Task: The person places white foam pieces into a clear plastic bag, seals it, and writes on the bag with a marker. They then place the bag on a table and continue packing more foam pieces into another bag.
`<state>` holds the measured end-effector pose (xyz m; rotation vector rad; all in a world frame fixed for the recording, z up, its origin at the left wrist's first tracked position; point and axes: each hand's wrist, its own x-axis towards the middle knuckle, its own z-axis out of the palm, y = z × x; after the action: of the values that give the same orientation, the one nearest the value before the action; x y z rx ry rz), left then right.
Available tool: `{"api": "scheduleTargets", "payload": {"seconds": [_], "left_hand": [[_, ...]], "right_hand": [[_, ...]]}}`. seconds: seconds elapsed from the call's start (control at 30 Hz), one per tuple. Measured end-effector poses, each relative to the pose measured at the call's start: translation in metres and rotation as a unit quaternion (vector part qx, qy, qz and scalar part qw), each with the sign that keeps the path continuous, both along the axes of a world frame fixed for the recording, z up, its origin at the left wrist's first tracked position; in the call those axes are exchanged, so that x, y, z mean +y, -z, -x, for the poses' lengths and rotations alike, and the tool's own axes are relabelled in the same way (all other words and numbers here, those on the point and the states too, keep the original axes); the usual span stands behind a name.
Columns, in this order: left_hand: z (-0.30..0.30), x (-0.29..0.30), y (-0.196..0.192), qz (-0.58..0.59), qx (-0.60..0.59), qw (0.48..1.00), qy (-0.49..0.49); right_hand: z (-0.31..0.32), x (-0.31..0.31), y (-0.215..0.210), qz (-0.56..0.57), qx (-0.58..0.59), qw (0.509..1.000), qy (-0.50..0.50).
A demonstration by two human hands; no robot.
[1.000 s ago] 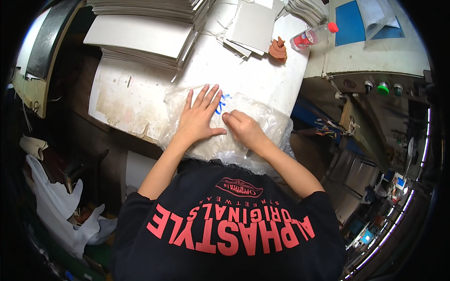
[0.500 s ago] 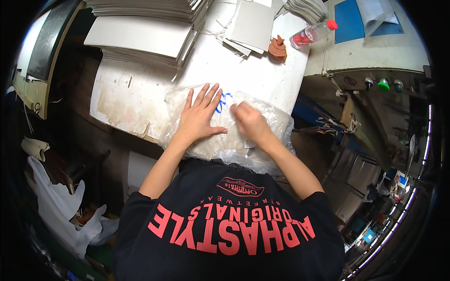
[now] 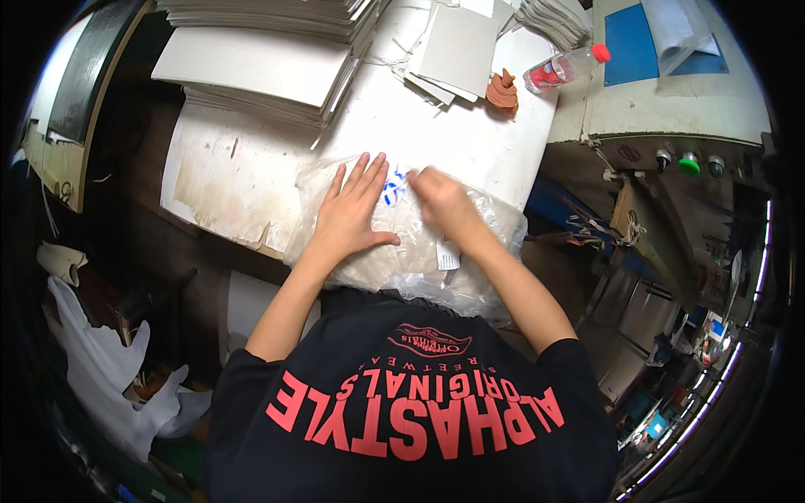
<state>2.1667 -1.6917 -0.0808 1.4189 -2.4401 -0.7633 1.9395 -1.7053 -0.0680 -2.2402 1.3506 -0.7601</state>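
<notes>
Plastic bag (image 3: 377,264): it lies wrinkled on the tabletop (image 3: 495,147), close against the dark shirt (image 3: 411,402); 12 o'clock means away from this shirt. Loose film could bunch or tear, I judge, if the two hands pull against each other.
Left hand (image 3: 345,220): its grip is released; it rests flat, fingers spread, upon the bag, at about 8 o'clock from the blue marks (image 3: 392,189). With too light pressure, the bag could slip.
Right hand (image 3: 449,205): it is at about 4 o'clock from the marks, fingers curled but blurred, so I cannot tell whether this grip grasps something. Too hard a rub could perhaps pierce the film.
Blue marks: between the hands; ink or thread, I cannot tell. Wet ink could smear under a finger.
White label (image 3: 448,254): just beside the right wrist, whose rubbing may lift a corner.
Board stack (image 3: 251,67): toward 10 or 11 o'clock, edges uneven; a strong knock could slide some boards.
Bottle (image 3: 566,69): toward 1 or 2 o'clock, well apart; shaking of the tabletop might make it roll.
</notes>
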Motion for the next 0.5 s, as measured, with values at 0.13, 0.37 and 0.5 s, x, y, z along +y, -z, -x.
{"api": "scheduleTargets", "payload": {"seconds": [0.13, 0.37, 0.5], "left_hand": [[0.001, -0.0038, -0.0012, 0.003, -0.026, 1.0, 0.007], [0.0001, -0.0052, 0.0003, 0.01, -0.033, 0.999, 0.012], [0.0006, -0.006, 0.0007, 0.002, -0.037, 0.999, 0.011]], "right_hand": [[0.0022, -0.0036, 0.0007, -0.027, -0.017, 0.995, -0.095], [-0.0006, 0.0022, -0.0014, -0.04, 0.022, 0.998, 0.035], [-0.004, 0.0028, -0.0038, -0.111, 0.053, 0.974, -0.188]]}}
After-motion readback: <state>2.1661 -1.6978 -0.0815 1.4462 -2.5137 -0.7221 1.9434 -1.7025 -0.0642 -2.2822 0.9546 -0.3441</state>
